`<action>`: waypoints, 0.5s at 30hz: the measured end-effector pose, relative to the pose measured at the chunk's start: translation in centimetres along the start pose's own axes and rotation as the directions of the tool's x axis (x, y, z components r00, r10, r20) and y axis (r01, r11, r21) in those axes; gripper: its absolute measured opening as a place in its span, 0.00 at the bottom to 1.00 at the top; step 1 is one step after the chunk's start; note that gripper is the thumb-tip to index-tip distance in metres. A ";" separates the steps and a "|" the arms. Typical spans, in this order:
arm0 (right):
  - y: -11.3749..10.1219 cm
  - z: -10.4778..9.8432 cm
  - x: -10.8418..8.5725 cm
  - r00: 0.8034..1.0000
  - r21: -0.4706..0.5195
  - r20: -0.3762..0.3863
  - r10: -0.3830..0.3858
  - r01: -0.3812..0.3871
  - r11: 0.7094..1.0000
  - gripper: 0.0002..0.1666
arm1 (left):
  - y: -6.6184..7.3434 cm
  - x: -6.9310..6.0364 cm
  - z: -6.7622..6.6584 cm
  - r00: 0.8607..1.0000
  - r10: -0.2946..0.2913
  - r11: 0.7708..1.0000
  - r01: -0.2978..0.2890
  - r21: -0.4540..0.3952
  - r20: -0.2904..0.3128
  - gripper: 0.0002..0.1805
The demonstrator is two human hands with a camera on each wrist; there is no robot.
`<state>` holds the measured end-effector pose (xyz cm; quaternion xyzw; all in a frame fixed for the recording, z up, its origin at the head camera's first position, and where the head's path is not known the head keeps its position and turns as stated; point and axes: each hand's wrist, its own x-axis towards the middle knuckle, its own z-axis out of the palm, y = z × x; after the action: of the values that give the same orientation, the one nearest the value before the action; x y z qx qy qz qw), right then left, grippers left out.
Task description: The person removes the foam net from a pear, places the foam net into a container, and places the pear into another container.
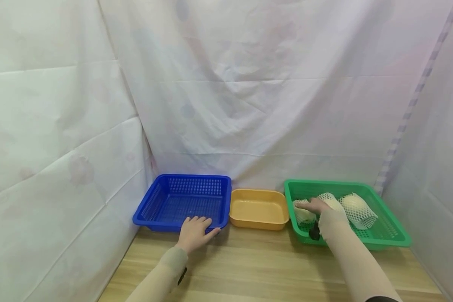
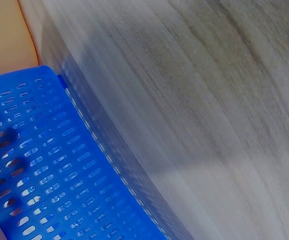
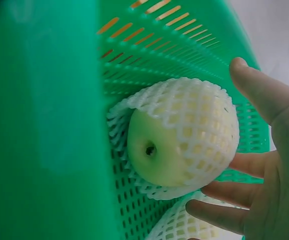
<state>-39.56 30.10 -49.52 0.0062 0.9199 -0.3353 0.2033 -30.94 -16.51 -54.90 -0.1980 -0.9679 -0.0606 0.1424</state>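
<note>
My left hand [image 1: 193,233] rests on the front rim of the blue perforated basket [image 1: 188,205], its thumb spread toward the right; the left wrist view catches only a blurred bit of skin. Over the left part of the green basket [image 1: 332,183], my right hand [image 1: 318,205] reaches in beside a pale green round fruit [image 3: 157,142] in a white foam net sleeve. Its thumb stands apart from the fruit, and the fingers are extended along the fruit's side. Two more netted fruits [image 1: 356,209] lie to the right in that basket, one partly hidden by the hand.
A shallow yellow-orange tray [image 1: 258,209] stands between the two baskets. All three containers sit on a wood-grain table [image 1: 264,268]. White cloth [image 1: 241,105] hangs behind them and on both sides.
</note>
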 end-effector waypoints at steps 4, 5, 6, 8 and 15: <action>0.2 0.1 0.3 1.000 -0.012 0.001 -0.005 0.005 1.000 0.55 | 0.0 -0.1 0.0 1.000 0.000 1.000 0.000 -0.011 0.001 0.32; 0.3 0.1 0.4 1.000 -0.023 -0.001 -0.006 0.006 1.000 0.56 | 0.0 -0.2 -0.1 1.000 0.000 1.000 0.000 -0.012 -0.002 0.31; 0.3 0.0 0.5 1.000 -0.035 -0.001 -0.006 0.006 0.999 0.56 | 0.0 -0.1 -0.1 1.000 0.001 1.000 -0.001 -0.009 -0.003 0.31; 0.4 -0.1 0.7 1.000 -0.048 0.008 -0.009 0.009 0.999 0.57 | 0.0 -0.1 -0.2 1.000 0.003 1.000 -0.003 -0.011 -0.005 0.31; 0.6 -0.3 1.3 0.999 -0.031 0.042 0.007 -0.005 1.000 0.56 | 0.1 0.2 -0.2 1.000 0.009 1.000 -0.009 -0.012 0.008 0.32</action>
<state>-40.82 30.61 -50.17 -0.0012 0.9204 -0.3206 0.2236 -31.07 -16.42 -54.61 -0.2032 -0.9672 -0.0648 0.1378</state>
